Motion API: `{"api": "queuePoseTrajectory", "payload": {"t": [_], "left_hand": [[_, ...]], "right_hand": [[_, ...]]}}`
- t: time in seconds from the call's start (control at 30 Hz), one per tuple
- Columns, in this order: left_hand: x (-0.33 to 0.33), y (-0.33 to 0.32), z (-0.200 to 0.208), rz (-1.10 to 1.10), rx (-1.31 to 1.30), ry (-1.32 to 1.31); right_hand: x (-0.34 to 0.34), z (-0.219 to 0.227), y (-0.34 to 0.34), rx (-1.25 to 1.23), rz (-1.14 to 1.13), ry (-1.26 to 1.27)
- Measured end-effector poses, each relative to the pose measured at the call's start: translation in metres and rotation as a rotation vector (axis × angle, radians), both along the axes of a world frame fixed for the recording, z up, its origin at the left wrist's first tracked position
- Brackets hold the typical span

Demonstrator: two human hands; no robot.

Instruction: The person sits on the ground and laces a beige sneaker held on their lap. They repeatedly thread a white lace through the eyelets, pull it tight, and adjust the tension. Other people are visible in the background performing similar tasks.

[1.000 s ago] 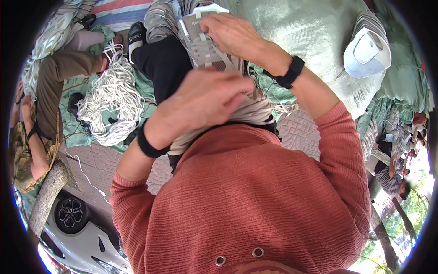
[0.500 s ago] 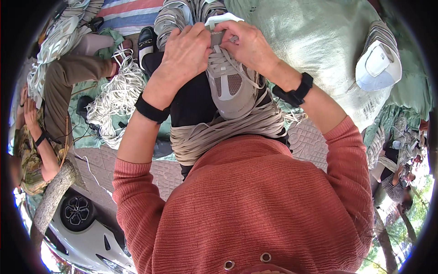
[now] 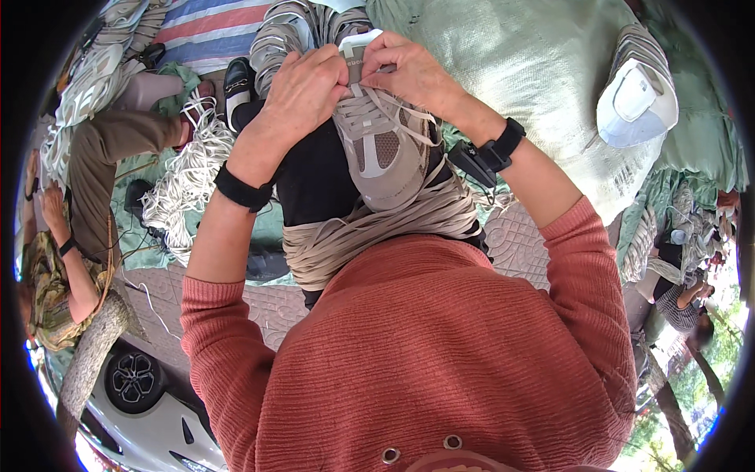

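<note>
A beige and grey sneaker upper [image 3: 387, 167] rests on my lap, toe toward me, with a pale shoelace [image 3: 371, 116] threaded across its front. The curled fingers of my left hand [image 3: 303, 93] are closed on the upper's left edge, beside the tongue [image 3: 354, 64]. On the other side, my right hand [image 3: 415, 79] pinches at the lace near the top eyelets; its fingertips partly cover the lace end. A loose loop of lace hangs along the upper's right side. Across my thighs lies a thick bundle of beige laces [image 3: 346, 248].
Stacked uppers [image 3: 635, 102] lie on a pale woven sack [image 3: 511, 71] at right. More stacked uppers [image 3: 279, 43] are beyond my knees. Left of me, a white lace heap [image 3: 185, 169] lies near a seated person's leg [image 3: 102, 157]. A tree trunk [image 3: 94, 354] and car [image 3: 149, 417] are behind.
My right fingers have come in closer to the tongue and straightened around the lace. My left hand stays at the upper's edge. The whole view has shifted slightly.
</note>
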State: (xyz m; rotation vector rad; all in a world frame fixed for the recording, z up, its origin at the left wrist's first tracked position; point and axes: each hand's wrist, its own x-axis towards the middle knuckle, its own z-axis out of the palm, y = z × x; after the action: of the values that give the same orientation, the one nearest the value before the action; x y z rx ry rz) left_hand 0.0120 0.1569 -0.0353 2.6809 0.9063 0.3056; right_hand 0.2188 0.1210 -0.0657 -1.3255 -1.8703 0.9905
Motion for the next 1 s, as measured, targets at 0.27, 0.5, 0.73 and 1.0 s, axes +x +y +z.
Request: {"api": "queuePoseTrajectory", "payload": {"t": [0.27, 0.5, 0.73, 1.0], "left_hand": [[-0.037, -0.010, -0.005, 0.010, 0.328, 0.017], [-0.294, -0.053, -0.022, 0.916, 0.359, 0.115], [-0.426, -0.181, -0.069, 1.369, 0.497, -0.013], [-0.388, -0.171, -0.117, 1.729, 0.221, -0.626]], "right_hand": [[0.006, 0.018, -0.015, -0.034, 0.087, -0.025], [-0.009, 0.019, -0.046, 0.564, 0.132, -0.276], [-0.022, 0.081, -0.105, 0.405, 0.491, 0.095], [0.040, 0.201, -0.113, 0.117, 1.021, 0.727]]}}
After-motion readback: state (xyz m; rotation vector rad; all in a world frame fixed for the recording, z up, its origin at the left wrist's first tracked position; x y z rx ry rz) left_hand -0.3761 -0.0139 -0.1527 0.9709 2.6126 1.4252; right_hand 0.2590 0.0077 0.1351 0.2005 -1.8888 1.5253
